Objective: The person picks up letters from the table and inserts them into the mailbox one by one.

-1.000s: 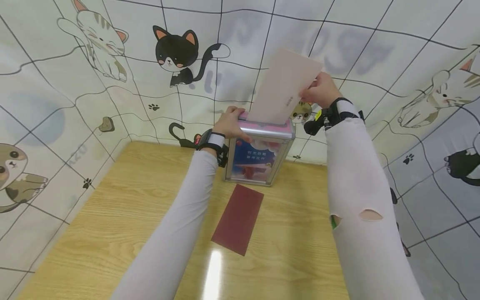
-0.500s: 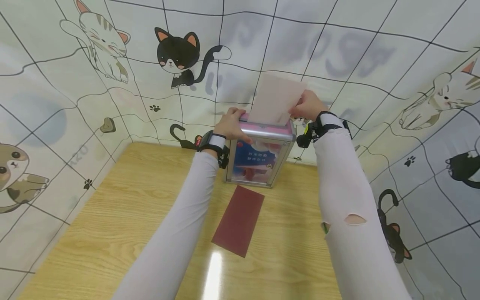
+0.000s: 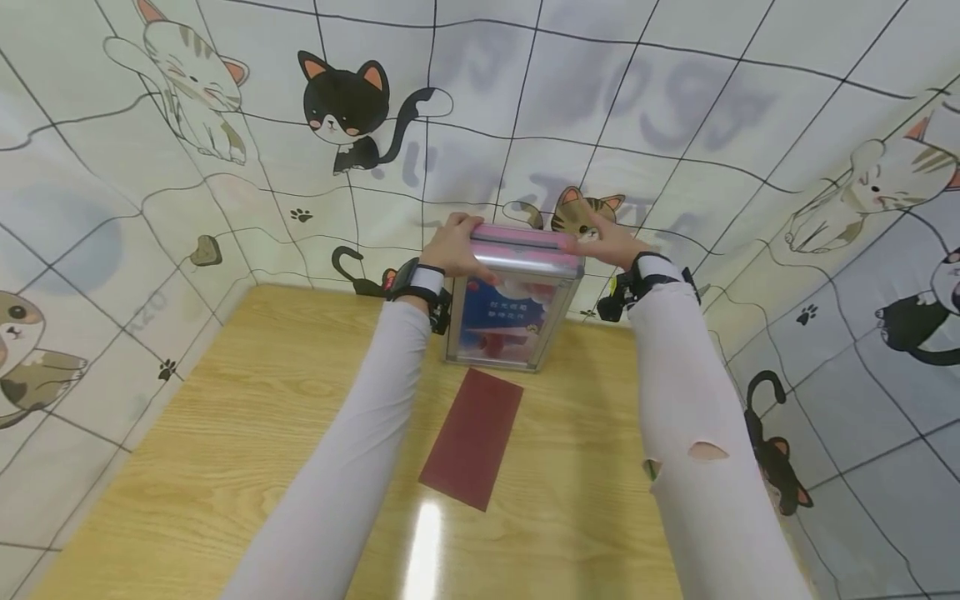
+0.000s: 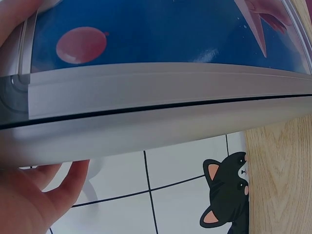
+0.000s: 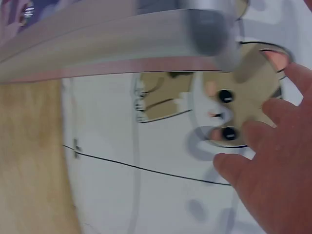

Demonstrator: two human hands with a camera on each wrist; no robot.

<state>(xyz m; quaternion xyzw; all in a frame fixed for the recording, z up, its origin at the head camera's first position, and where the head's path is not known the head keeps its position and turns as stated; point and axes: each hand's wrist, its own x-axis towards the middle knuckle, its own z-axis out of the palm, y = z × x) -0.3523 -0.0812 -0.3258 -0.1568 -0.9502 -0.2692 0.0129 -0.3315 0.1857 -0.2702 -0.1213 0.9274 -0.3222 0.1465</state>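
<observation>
An upright silver-framed box (image 3: 525, 263) with a pink slotted top stands against the back wall, a blue picture with white writing on its front. My left hand (image 3: 452, 247) grips its left top corner, thumb at the front and fingers behind. Part of that hand shows beside the box's silver side in the left wrist view. At the right end of the slot (image 3: 525, 239) is my right hand (image 3: 611, 242), fingers spread and holding nothing. In the right wrist view the right hand (image 5: 268, 151) is just off the box's corner. A dark red envelope-like sheet (image 3: 472, 437) lies flat before the box.
The box rests on a wood-grain table (image 3: 285, 400). White cloth or sheeting (image 3: 465, 83) printed with cartoon cats and grid lines rises behind it and on both sides. A bright light reflection (image 3: 425, 550) shows on the table near me.
The pale pink envelope has gone down into the box's slot and out of sight. My right hand came down with it and now has its fingers spread; the left stays on the box.
</observation>
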